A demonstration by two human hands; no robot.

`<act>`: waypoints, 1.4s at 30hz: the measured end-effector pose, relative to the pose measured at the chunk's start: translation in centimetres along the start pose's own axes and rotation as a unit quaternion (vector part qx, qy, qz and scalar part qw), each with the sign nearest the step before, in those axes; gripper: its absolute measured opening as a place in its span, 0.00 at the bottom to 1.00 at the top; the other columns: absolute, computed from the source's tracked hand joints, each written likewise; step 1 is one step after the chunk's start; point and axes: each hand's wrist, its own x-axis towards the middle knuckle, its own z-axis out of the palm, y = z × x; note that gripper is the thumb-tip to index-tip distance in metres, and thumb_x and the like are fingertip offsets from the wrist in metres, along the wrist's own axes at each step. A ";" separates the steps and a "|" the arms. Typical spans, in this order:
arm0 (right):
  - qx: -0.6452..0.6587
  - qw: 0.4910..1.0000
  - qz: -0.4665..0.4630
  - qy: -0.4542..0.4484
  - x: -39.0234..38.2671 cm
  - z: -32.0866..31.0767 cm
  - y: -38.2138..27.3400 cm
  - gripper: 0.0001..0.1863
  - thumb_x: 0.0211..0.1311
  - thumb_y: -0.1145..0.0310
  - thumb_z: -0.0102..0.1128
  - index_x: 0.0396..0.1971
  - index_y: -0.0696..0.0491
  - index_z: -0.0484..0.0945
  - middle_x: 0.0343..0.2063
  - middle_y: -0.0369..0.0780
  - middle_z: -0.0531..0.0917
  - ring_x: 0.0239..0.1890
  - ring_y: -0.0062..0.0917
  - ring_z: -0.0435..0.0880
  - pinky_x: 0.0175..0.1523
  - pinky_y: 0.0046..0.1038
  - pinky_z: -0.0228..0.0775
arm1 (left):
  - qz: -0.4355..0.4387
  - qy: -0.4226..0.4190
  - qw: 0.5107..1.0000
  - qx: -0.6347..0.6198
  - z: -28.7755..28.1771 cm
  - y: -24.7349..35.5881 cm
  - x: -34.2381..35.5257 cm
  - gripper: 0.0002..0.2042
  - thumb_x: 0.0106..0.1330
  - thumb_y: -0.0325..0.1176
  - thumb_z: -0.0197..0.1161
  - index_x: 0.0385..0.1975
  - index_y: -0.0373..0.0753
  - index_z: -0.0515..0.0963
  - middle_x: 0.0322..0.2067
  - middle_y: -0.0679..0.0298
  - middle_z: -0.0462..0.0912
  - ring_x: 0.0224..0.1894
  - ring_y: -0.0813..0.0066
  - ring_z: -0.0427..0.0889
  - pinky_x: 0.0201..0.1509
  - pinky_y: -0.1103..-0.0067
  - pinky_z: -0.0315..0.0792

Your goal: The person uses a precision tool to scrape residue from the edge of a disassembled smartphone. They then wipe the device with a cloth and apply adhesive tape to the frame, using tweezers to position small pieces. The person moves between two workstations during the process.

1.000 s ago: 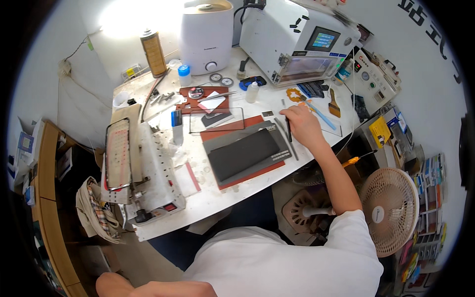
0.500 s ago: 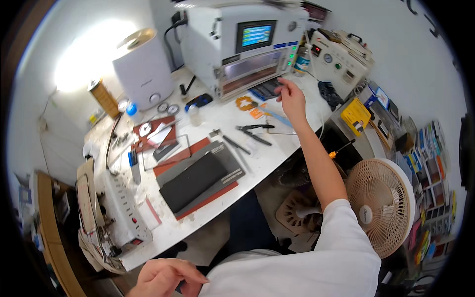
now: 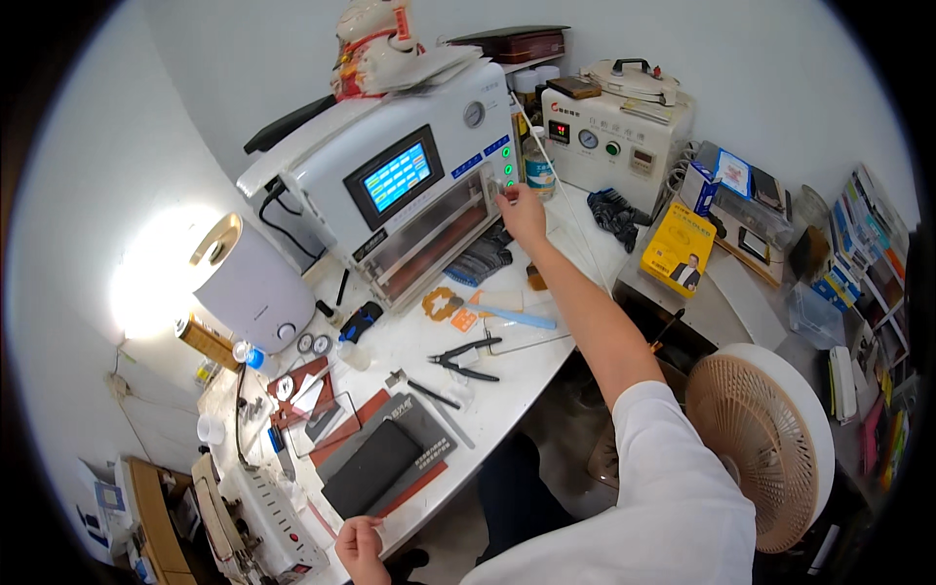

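My right hand (image 3: pixel 524 213) reaches to the right end of the white machine (image 3: pixel 322 195), its bent fingers at the edge of the clear front door (image 3: pixel 429 249), just below the green-lit buttons (image 3: pixel 507 166). What the fingertips grip there is too small to make out. My left hand (image 3: pixel 361 554) is curled, with nothing visible in it, by the table's front edge. Near it a black flat pad (image 3: pixel 372 470) lies on a grey mat (image 3: pixel 426 431) over a reddish-brown board. Black-handled cutting pliers (image 3: pixel 464 359) rest mid-table.
Dark gloves (image 3: pixel 480 261) lie under the machine door, near a blue strip (image 3: pixel 517 317). A white humidifier-like cylinder (image 3: pixel 249 283) stands left. A second boxy machine (image 3: pixel 614 141) stands at the back right, a bottle (image 3: pixel 538 161) beside it. A fan (image 3: pixel 760 444) stands at my right.
My right hand has gone from above the table near the gloves to the machine's door edge. My left hand has moved forward to the table edge. The view has shifted, showing more of the machine's top.
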 end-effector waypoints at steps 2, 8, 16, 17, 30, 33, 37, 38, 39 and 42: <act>-0.008 1.000 -0.002 0.011 -0.7 0.2 -1.4 0.13 0.65 0.63 0.67 0.39 0.58 0.84 0.35 0.47 0.88 0.40 0.43 0.87 0.46 0.41 0.77 | 0.116 0.003 0.982 0.150 2.7 1.1 1.9 0.07 0.76 0.28 0.59 0.47 0.35 0.81 0.26 0.73 0.69 0.28 0.87 0.66 0.32 0.86 0.60; -0.035 0.998 -0.040 0.027 -0.8 -0.3 -1.3 0.10 0.69 0.65 0.62 0.41 0.56 0.85 0.36 0.47 0.88 0.40 0.43 0.87 0.45 0.40 0.77 | 0.301 -0.020 0.906 0.297 7.8 2.1 6.9 0.15 0.64 0.13 0.63 0.48 0.32 0.83 0.42 0.59 0.81 0.40 0.73 0.82 0.40 0.81 0.76; -0.059 0.998 -0.025 -0.003 -0.9 0.1 -1.4 0.12 0.72 0.62 0.58 0.43 0.54 0.83 0.38 0.48 0.88 0.42 0.48 0.85 0.46 0.45 0.75 | 0.239 -0.005 0.941 0.240 7.6 0.2 7.2 0.08 0.69 0.18 0.61 0.44 0.32 0.83 0.29 0.60 0.84 0.25 0.76 0.85 0.28 0.82 0.77; -0.060 0.998 -0.016 -0.015 -0.9 0.1 -1.5 0.13 0.72 0.61 0.57 0.43 0.54 0.83 0.38 0.48 0.88 0.43 0.48 0.85 0.46 0.45 0.75 | 0.284 -0.002 0.921 0.267 7.4 -0.4 7.1 0.08 0.69 0.18 0.61 0.45 0.32 0.83 0.26 0.61 0.83 0.24 0.76 0.84 0.27 0.81 0.76; -0.124 0.991 0.038 -0.046 -4.0 -5.8 -2.1 0.12 0.70 0.61 0.60 0.48 0.50 0.83 0.41 0.47 0.88 0.45 0.47 0.86 0.47 0.47 0.76 | 0.475 -0.022 0.848 0.235 6.6 -2.2 7.6 0.13 0.71 0.17 0.51 0.51 0.31 0.78 0.24 0.58 0.81 0.21 0.76 0.74 0.26 0.81 0.68; -0.090 0.994 0.049 -0.049 -9.6 -11.5 -4.1 0.11 0.68 0.68 0.60 0.47 0.51 0.83 0.41 0.46 0.88 0.42 0.43 0.88 0.46 0.42 0.78 | 0.499 -0.024 0.837 0.224 6.4 -2.3 7.1 0.14 0.70 0.18 0.52 0.53 0.31 0.76 0.27 0.56 0.81 0.25 0.73 0.75 0.29 0.79 0.71; 0.009 0.993 0.044 0.105 -14.9 -17.1 -6.4 0.13 0.67 0.77 0.56 0.49 0.54 0.82 0.42 0.41 0.89 0.39 0.28 0.88 0.45 0.30 0.79 | 0.484 -0.055 0.842 0.232 9.5 1.3 6.6 0.20 0.60 0.20 0.62 0.54 0.32 0.77 0.32 0.55 0.84 0.31 0.63 0.80 0.37 0.71 0.76; 0.020 0.992 0.065 0.105 -15.0 -17.9 -6.8 0.14 0.67 0.79 0.55 0.50 0.55 0.82 0.44 0.40 0.89 0.38 0.24 0.87 0.45 0.27 0.79 | 0.441 -0.087 0.862 0.235 10.7 2.2 6.5 0.22 0.60 0.20 0.65 0.57 0.32 0.76 0.37 0.54 0.83 0.35 0.62 0.81 0.41 0.70 0.76; 0.040 0.995 0.045 0.075 -14.5 -17.5 -6.5 0.13 0.67 0.79 0.56 0.50 0.55 0.82 0.43 0.40 0.89 0.39 0.23 0.87 0.45 0.26 0.79 | 0.380 -0.121 0.887 0.233 11.7 2.6 6.4 0.24 0.60 0.20 0.66 0.58 0.32 0.75 0.43 0.52 0.81 0.37 0.61 0.81 0.44 0.71 0.77; 0.061 0.998 -0.002 -0.031 -10.4 -13.9 -4.8 0.11 0.68 0.76 0.58 0.47 0.56 0.84 0.41 0.40 0.89 0.39 0.23 0.88 0.46 0.25 0.79 | 0.321 -0.199 0.910 0.171 15.7 2.7 6.7 0.31 0.60 0.24 0.74 0.63 0.33 0.68 0.54 0.50 0.75 0.47 0.60 0.82 0.49 0.70 0.79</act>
